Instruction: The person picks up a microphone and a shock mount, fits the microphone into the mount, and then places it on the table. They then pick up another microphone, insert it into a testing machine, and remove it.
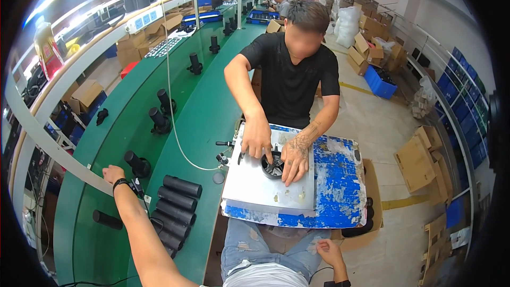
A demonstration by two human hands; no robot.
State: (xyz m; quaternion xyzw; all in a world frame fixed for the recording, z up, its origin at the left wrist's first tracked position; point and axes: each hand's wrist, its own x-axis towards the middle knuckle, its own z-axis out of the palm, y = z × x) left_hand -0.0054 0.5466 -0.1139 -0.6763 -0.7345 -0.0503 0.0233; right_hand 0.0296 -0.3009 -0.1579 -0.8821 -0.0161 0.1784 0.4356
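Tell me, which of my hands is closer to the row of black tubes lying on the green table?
Left. Your left hand rests on the green table just beside the black tubes. Your right hand is down by your knee, off the table.

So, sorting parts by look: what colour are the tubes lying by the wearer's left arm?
Black, matte, in the head view: the tubes lie side by side on the green bench.

Factory assembly line: long green conveyor point(202, 111), stacked cardboard boxes point(366, 48), workers.
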